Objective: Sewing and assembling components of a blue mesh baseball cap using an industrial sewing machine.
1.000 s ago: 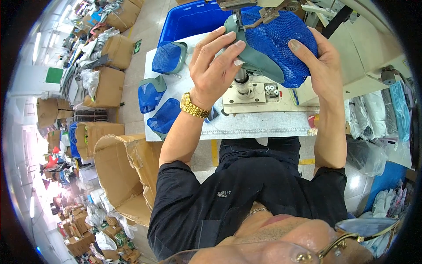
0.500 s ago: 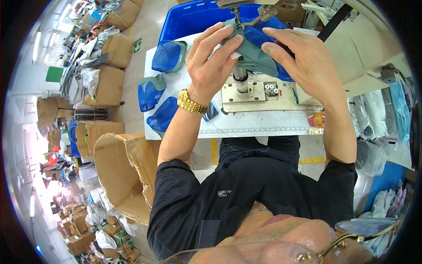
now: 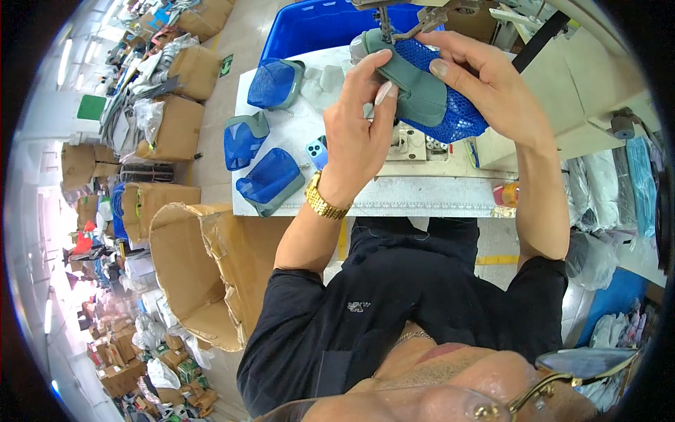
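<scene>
Both hands, left hand (image 3: 358, 133) & right hand (image 3: 485, 84), clamped on blue mesh shoe upper (image 3: 429, 91) at white tabletop's (image 3: 422, 197) far edge. Three more uppers (image 3: 271, 179) along left edge. Open cardboard box (image 3: 197, 274) on floor just beside its near-left corner.

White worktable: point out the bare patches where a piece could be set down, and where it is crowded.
On the white worktable, the front strip along the near edge, between the blue mesh shoe upper with grey trim and the small orange object, is bare. So is a patch near the blue plastic bin. Under both hands at the sewing machine it is crowded.
</scene>
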`<state>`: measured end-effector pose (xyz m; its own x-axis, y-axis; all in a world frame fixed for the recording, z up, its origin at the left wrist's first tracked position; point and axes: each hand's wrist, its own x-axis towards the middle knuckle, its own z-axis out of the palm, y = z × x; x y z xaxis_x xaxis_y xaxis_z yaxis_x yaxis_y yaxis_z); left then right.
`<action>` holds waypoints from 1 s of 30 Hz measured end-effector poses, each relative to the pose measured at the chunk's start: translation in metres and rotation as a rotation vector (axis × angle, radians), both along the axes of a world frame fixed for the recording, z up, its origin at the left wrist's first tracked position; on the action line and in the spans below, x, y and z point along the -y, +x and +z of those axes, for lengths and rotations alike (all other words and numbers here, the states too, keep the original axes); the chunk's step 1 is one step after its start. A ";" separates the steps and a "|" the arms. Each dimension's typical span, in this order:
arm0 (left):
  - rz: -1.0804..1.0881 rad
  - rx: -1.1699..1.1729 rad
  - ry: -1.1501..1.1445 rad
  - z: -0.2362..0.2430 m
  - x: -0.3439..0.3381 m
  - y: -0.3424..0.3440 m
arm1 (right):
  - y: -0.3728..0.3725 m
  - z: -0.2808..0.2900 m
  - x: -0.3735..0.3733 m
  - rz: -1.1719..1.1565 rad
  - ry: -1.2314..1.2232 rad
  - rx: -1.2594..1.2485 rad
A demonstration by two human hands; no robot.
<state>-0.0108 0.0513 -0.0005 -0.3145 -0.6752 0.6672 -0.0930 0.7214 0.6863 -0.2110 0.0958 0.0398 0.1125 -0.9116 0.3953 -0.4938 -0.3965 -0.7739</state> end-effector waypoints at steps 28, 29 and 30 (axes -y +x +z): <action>-0.176 0.203 0.175 0.048 0.051 0.022 | 0.045 -0.042 -0.004 -0.048 -0.165 0.448; -0.221 0.196 0.180 0.050 0.054 0.022 | 0.047 -0.043 -0.005 -0.038 -0.164 0.475; -0.268 0.190 0.184 0.053 0.059 0.022 | 0.048 -0.043 -0.004 -0.030 -0.164 0.501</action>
<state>0.0110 -0.0076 0.0521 -0.6032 -0.6553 0.4546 -0.0558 0.6033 0.7956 -0.1631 0.1002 -0.0033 -0.1518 -0.8332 0.5317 -0.0921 -0.5237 -0.8469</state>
